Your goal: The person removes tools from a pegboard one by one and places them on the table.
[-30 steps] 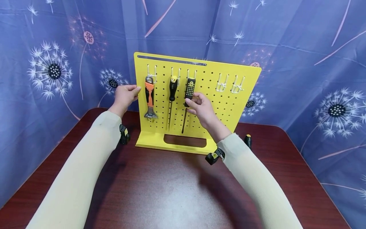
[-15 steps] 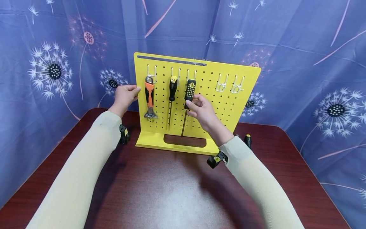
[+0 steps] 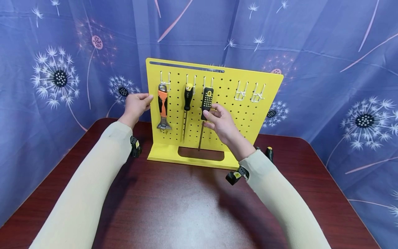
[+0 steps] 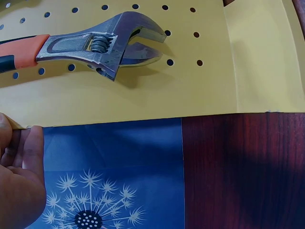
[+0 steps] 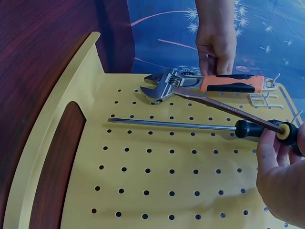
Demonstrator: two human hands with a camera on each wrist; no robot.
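At the left edge of the yellow pegboard point(image 3: 169, 138), the left hand point(image 3: 136, 105) pinches the rim between thumb and fingers, most likely to steady an upright panel that could rock or slide when pushed from the front. Across the board's middle, the right hand point(image 3: 222, 122) grips the black screwdriver with yellow squares point(image 3: 207, 98) by the lower part of its handle, thumb in front. Such a low hold seems chosen to leave the handle's upper end free near the white hook point(image 3: 212, 82) just above it; whether the two are engaged is not clear. The shaft points down, and the right wrist view shows it slanting, standing off from the board.

Beside it, the second screwdriver point(image 3: 188, 98) hangs tip down from its own hook, and farther left the orange-handled wrench point(image 3: 163, 103) hangs by its handle end, head lowest, so weight presumably keeps both pointing downward. Two more hooks point(image 3: 240, 94) sit to the right on the board. The broad foot point(image 3: 161, 152) lies flat on the tabletop point(image 3: 186, 207), likely for balance. Beyond the right sleeve, a black handle with a yellow end point(image 3: 269, 154) shows; the rest of that tool is hidden.
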